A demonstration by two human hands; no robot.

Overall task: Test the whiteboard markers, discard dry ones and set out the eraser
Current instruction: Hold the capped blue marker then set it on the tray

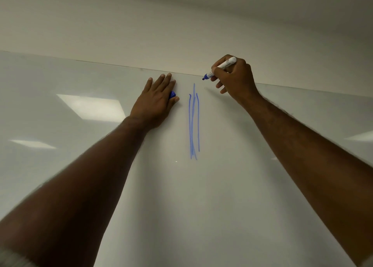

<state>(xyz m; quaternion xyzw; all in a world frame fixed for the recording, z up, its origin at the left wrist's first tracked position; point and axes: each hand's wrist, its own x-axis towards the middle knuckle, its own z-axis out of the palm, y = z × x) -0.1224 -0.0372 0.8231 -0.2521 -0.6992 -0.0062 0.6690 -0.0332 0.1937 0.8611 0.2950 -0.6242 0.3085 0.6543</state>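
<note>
A glossy whiteboard (pixel 201 196) fills the lower part of the head view. Several long blue lines (pixel 193 123) run down its middle. My right hand (pixel 235 78) grips an uncapped blue whiteboard marker (pixel 221 67), white-barrelled, with its tip near the board's top edge, just above and right of the lines. My left hand (pixel 156 103) lies flat against the board to the left of the lines. A blue marker cap (pixel 172 94) is pinned between its thumb and palm, mostly hidden. No eraser is in sight.
A plain pale wall (pixel 181 24) rises above the board's top edge. Ceiling lights are reflected on the board at left and far right. Both forearms stretch up from the bottom corners.
</note>
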